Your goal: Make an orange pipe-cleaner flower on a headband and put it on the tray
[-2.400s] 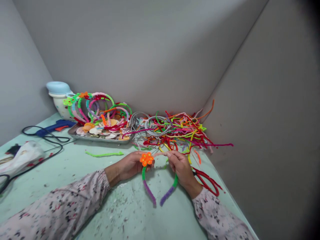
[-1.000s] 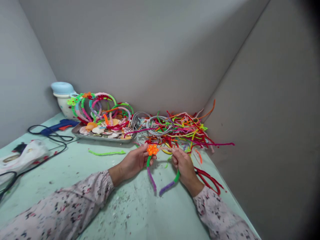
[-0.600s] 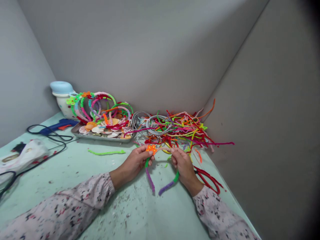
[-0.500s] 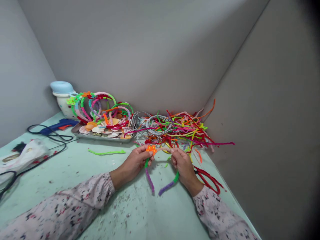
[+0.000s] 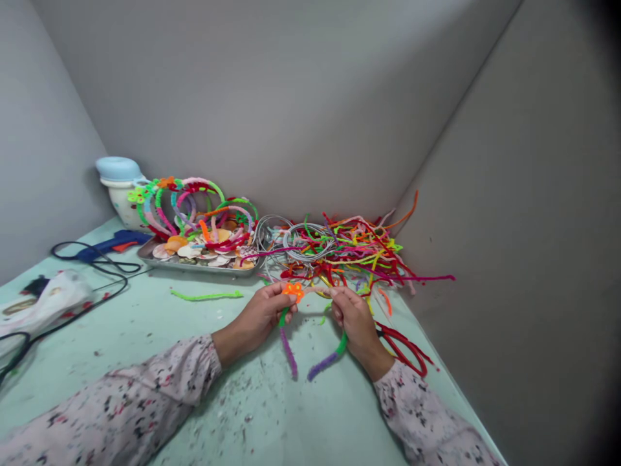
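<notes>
My left hand [image 5: 266, 313] is closed on a fuzzy hoop, with its thumb against an orange flower [image 5: 294, 292]. A green and purple end of the hoop [image 5: 288, 353] hangs below that hand. My right hand [image 5: 356, 320] pinches a pale pink fuzzy stem [image 5: 316, 290] that stretches across from the flower. Beneath the right fingers another green and purple end [image 5: 324, 367] of the hoop points down and left. The two ends are apart. Fingers hide part of the hoop.
Behind are a metal tray [image 5: 204, 268] of shells and fuzzy hoops, wire coils [image 5: 310, 243] and a pile of colourful stems [image 5: 369, 252]. A blue glue gun [image 5: 109, 244], cable and lidded container [image 5: 125, 194] stand left. Red-handled scissors [image 5: 405, 349] lie right.
The hanging hoop end under my left hand has shifted slightly left. Both hands keep their hold and have barely moved.
</notes>
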Motion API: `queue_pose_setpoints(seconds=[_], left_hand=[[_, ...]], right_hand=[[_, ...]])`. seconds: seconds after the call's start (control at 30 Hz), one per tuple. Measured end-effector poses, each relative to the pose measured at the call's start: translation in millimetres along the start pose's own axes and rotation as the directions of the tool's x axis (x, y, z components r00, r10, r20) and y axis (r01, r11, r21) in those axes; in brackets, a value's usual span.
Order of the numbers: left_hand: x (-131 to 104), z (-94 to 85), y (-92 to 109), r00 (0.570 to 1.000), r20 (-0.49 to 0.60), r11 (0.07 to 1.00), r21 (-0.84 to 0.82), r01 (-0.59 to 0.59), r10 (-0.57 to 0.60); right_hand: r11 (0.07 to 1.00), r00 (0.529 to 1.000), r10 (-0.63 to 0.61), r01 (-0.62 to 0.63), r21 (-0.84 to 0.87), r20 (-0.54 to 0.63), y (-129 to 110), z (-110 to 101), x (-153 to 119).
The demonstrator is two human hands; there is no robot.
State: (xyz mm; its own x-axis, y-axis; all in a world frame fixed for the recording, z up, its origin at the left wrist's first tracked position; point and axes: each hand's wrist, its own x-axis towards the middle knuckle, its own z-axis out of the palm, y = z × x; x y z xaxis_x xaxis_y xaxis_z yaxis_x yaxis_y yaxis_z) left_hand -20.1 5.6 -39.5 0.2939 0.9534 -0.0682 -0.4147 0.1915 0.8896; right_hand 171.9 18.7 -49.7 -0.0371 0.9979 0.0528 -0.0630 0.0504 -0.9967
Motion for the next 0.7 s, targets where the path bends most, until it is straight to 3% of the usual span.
queue_pose_setpoints(seconds=[0.23, 0.7], left_hand=[[-1.9, 3.3, 3.6, 1.000, 0.000, 0.997, -0.072, 0.018, -0.018], [-1.9, 2.1, 3.3, 0.999, -0.004, 0.998, -0.043, 0.037, -0.037]], right_hand=[[1.000, 1.000, -0.003, 0.003, 0.008, -0.013, -0.8, 0.5, 0.0], [1.000, 1.000, -0.016, 0.016, -0.005, -0.009, -2.5, 1.3, -1.8]])
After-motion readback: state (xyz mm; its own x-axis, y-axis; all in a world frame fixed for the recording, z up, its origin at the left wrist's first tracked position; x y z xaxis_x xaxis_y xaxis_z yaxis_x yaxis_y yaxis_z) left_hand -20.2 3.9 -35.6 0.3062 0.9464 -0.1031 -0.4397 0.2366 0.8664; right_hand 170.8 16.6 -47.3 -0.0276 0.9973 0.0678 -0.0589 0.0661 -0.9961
